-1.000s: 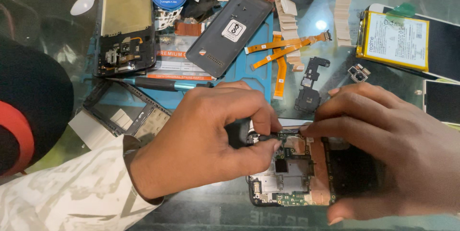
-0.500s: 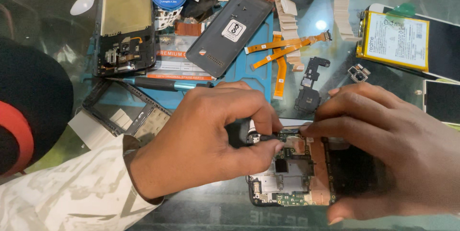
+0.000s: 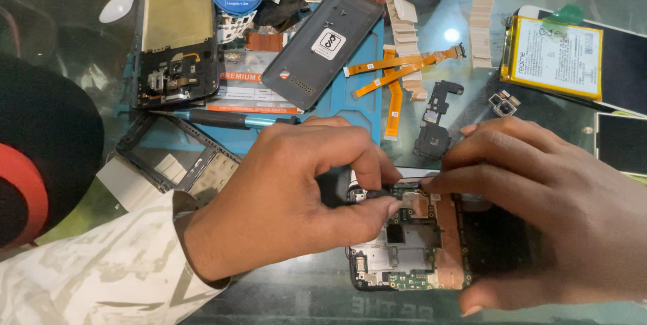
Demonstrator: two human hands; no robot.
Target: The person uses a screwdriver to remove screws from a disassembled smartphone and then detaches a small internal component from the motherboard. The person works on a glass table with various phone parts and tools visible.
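At the lower middle of the frame an opened phone [image 3: 411, 244] lies flat on the glass bench [image 3: 283, 298], its long axis running left to right, circuit board facing up. The right hand [image 3: 546, 224] presses over its right half — to keep it from sliding, I'd judge — fingers spread and gripping nothing. The left hand [image 3: 303, 203] pinches a small dark tool [image 3: 367, 195], fingers narrow, tip on the board's upper edge. A grey back cover [image 3: 323, 45] and orange flex cables [image 3: 397, 72] lie above — well apart.

Phone's [image 3: 411, 251] right half under hand [image 3: 539, 224]
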